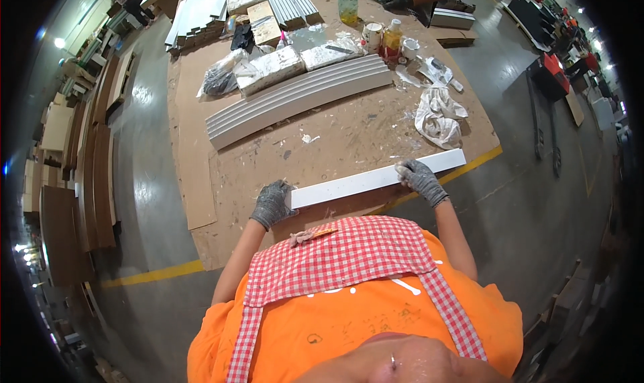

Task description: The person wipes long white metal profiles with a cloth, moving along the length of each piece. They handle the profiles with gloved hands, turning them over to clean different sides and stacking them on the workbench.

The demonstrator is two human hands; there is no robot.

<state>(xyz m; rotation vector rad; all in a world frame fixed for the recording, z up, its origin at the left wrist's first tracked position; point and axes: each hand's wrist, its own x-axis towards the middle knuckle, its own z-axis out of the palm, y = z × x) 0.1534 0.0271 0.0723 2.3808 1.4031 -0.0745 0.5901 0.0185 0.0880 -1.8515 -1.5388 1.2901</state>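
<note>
A long, narrow white board point(349, 186) lies slantwise along the near edge of the worktable, its right end farther from me. My left hand point(274, 203), in a grey glove, grips the board's left end with the fingers closed around it. Over the right part of the board, my right hand point(419, 180) in a matching glove has its fingers bent together against the top face. Something pale shows at those fingertips, too small to name. Beyond the board a row of grey-white strips point(302, 101) rests side by side.
The brown-covered worktable point(268, 158) carries two stained white blocks point(270, 70), a crumpled white cloth point(439, 117), a green bottle point(347, 6), an amber-filled bottle point(391, 39) and stacked white boards point(201, 14). A co-worker's gloved hand point(397, 2) is at the far right. A red pallet jack point(550, 78) stands on the floor.
</note>
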